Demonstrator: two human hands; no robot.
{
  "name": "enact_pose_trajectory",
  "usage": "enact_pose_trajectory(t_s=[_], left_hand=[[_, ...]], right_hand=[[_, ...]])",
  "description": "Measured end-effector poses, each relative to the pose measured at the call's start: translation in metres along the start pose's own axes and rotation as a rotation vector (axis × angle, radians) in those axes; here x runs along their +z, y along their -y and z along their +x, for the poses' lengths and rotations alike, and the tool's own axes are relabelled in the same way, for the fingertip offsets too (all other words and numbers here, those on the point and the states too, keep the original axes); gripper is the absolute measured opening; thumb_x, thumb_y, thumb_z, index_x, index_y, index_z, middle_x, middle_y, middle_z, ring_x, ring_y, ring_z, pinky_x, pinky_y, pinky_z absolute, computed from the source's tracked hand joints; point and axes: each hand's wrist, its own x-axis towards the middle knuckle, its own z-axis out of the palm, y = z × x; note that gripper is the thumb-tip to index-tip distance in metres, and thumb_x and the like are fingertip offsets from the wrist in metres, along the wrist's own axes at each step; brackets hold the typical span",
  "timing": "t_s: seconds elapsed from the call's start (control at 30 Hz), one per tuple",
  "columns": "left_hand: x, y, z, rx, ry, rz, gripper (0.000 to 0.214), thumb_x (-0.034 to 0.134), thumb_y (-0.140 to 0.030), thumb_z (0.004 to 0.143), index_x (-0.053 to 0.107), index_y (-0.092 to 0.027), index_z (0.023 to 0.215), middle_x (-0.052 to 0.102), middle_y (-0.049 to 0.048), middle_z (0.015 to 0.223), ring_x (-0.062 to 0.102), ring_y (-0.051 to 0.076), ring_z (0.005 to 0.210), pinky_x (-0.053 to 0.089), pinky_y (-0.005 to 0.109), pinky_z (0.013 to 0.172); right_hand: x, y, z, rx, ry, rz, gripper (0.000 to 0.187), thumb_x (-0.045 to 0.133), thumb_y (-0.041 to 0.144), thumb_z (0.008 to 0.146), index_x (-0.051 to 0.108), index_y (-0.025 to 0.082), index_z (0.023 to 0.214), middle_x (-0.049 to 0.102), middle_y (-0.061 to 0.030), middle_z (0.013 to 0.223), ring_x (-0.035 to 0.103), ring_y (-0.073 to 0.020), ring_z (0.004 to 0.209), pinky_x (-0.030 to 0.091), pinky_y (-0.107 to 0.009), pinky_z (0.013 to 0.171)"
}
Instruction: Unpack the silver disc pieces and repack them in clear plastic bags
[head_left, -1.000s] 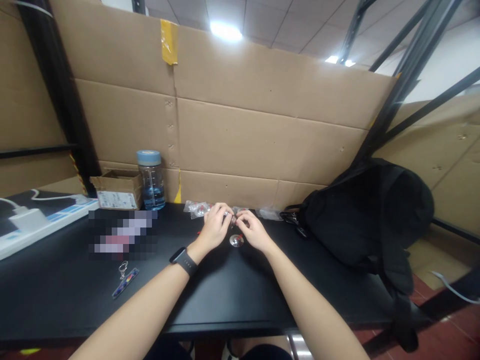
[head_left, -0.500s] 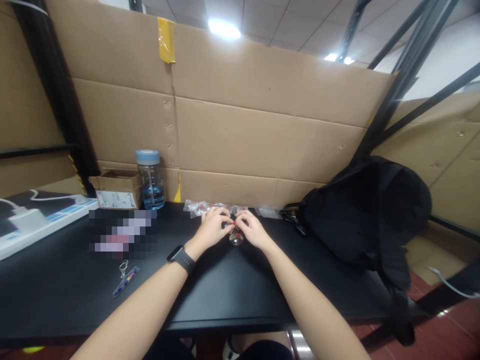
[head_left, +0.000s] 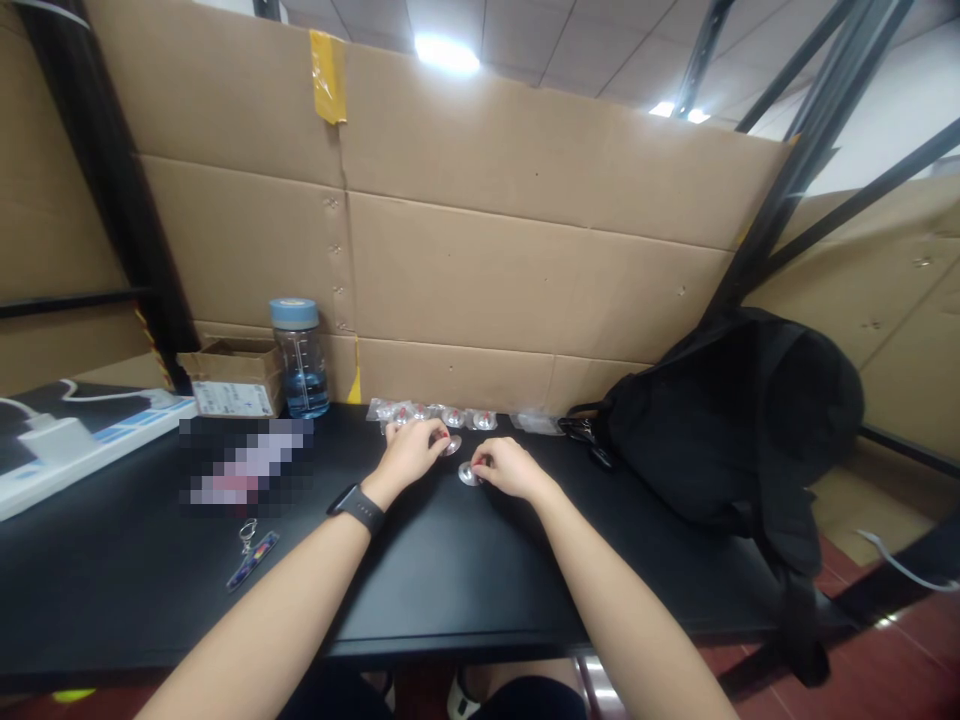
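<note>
- Change: the left hand (head_left: 411, 452) and right hand (head_left: 511, 466), close together 0.5 s ago, now stand apart, with 1 disc each.
- Left hand: pinches a left silver disc (head_left: 453, 446) beyond its fingertips, apparently by the red centre.
- Right hand: grips a right silver disc (head_left: 467, 474) at its fingertips, nearer the front of the desk (head_left: 450, 580).

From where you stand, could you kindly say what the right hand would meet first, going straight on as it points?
Past the near shiny disc it seems to pinch, the right hand would probably first meet the far shiny disc at the left hand, though depth is unclear.
</note>
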Motion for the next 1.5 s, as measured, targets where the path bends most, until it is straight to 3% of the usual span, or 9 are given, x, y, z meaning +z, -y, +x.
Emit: enact_pose_trajectory(t_s=[0.1, 0.27, 0.43, 0.7, 1.0, 1.2, 1.4, 1.5], left_hand=[[-0.001, -0.002, 0.001, -0.032, -0.002, -0.023, 0.015, 0.059, -0.034, 0.087, 0.07, -0.026, 0.083, 0.077, 0.0023, 0.087, 0.068, 0.027, 0.09, 0.032, 0.047, 0.098], [0.004, -0.009, -0.001, -0.048, 0.026, -0.158, 0.016, 0.059, -0.037, 0.088, 0.07, -0.025, 0.086, 0.077, 0.0024, 0.089, 0.07, 0.025, 0.09, 0.042, 0.041, 0.093], [0.013, -0.014, -0.002, -0.048, 0.032, -0.36, 0.018, 0.059, -0.041, 0.089, 0.068, -0.026, 0.09, 0.077, 0.0015, 0.092, 0.072, 0.022, 0.093, 0.049, 0.035, 0.091], [0.018, -0.014, -0.001, -0.092, -0.002, -0.471, 0.018, 0.061, -0.041, 0.088, 0.067, -0.024, 0.091, 0.078, 0.0025, 0.091, 0.074, 0.022, 0.09, 0.052, 0.036, 0.09], [0.02, -0.011, 0.003, -0.114, -0.056, -0.476, 0.019, 0.061, -0.041, 0.088, 0.067, -0.023, 0.091, 0.078, 0.0046, 0.091, 0.073, 0.024, 0.089, 0.054, 0.036, 0.088], [0.018, -0.015, 0.0, -0.103, -0.023, -0.45, 0.019, 0.061, -0.041, 0.088, 0.067, -0.024, 0.091, 0.077, 0.0032, 0.093, 0.073, 0.023, 0.094, 0.053, 0.035, 0.088], [0.017, -0.019, -0.001, -0.106, -0.018, -0.442, 0.018, 0.059, -0.041, 0.089, 0.066, -0.024, 0.092, 0.077, 0.0019, 0.094, 0.073, 0.022, 0.095, 0.052, 0.033, 0.089], [0.017, -0.02, -0.001, -0.1, -0.008, -0.441, 0.019, 0.058, -0.041, 0.089, 0.066, -0.025, 0.093, 0.077, 0.0017, 0.095, 0.073, 0.022, 0.096, 0.052, 0.033, 0.089]], right_hand=[[0.0, 0.004, 0.003, 0.024, -0.105, 0.101, 0.007, 0.066, 0.019, 0.08, 0.071, 0.021, 0.077, 0.072, -0.0021, 0.077, 0.065, -0.0158, 0.065, 0.049, -0.027, 0.066], [0.001, 0.01, 0.008, 0.096, -0.225, 0.448, 0.011, 0.063, 0.03, 0.084, 0.066, 0.019, 0.084, 0.073, -0.0053, 0.091, 0.072, -0.018, 0.074, 0.057, -0.031, 0.071], [0.005, 0.013, 0.008, 0.181, -0.189, 0.713, 0.027, 0.068, 0.044, 0.081, 0.06, 0.019, 0.089, 0.069, -0.008, 0.112, 0.074, -0.0188, 0.078, 0.062, -0.03, 0.062], [0.001, 0.018, 0.005, 0.226, -0.122, 0.949, 0.035, 0.074, 0.047, 0.079, 0.055, 0.02, 0.091, 0.062, -0.0069, 0.118, 0.076, -0.0194, 0.076, 0.064, -0.034, 0.064], [0.001, 0.014, 0.006, 0.24, -0.093, 0.903, 0.036, 0.074, 0.048, 0.08, 0.056, 0.019, 0.091, 0.065, -0.0063, 0.108, 0.076, -0.02, 0.076, 0.063, -0.031, 0.066], [0.001, 0.019, 0.005, 0.234, -0.104, 0.915, 0.035, 0.075, 0.046, 0.078, 0.056, 0.018, 0.088, 0.064, -0.0058, 0.106, 0.076, -0.0196, 0.076, 0.063, -0.031, 0.066], [0.003, 0.019, 0.006, 0.2, -0.114, 0.997, 0.042, 0.075, 0.038, 0.079, 0.061, 0.027, 0.117, 0.061, -0.0054, 0.114, 0.075, -0.0177, 0.075, 0.063, -0.032, 0.068], [0.0, 0.017, 0.005, 0.211, -0.087, 1.033, 0.041, 0.076, 0.036, 0.079, 0.067, 0.024, 0.118, 0.062, -0.0071, 0.115, 0.075, -0.0182, 0.077, 0.063, -0.033, 0.075]])
